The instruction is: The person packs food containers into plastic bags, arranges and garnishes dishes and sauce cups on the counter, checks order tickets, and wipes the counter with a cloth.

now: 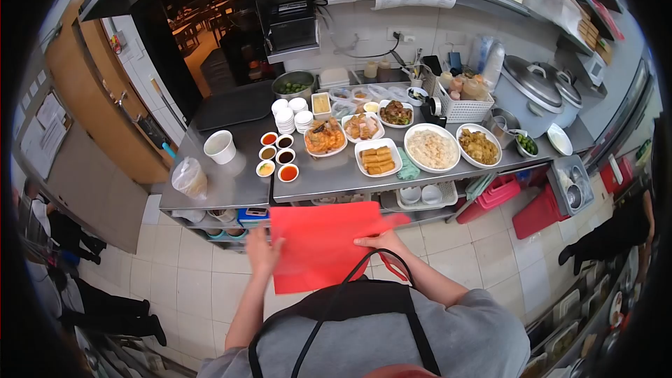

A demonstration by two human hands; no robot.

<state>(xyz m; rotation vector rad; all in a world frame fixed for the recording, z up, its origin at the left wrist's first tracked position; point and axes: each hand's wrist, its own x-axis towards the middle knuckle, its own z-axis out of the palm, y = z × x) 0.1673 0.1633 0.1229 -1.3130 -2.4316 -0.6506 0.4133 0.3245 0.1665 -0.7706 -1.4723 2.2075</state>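
A red bag of flat, matte, cloth-like material, nearly square, hangs in front of the brushed-metal surface, with one strap-like strip jutting from its upper right side and a narrow red loop lower down. The right hand has its grip pressed together, thumb and fingers pinching the bag's right side; the left hand is at the left edge, fingers raised and thumb against the material, but blur hides whether its grip closes on it. On the surface stand six small round sauce cups, two of them bright red inside, and four stacks of smooth white lidded cups. Beyond and to the right are four squarish, rounded white bowls of food, one holding crisp golden rolls, and two larger oval dishes, one with pale, grainy food, one with a yellowish-brown heap. Toward the left are one round white tub and one crinkled, translucent plastic bag; at the back, one metal pot holds round green fruit.
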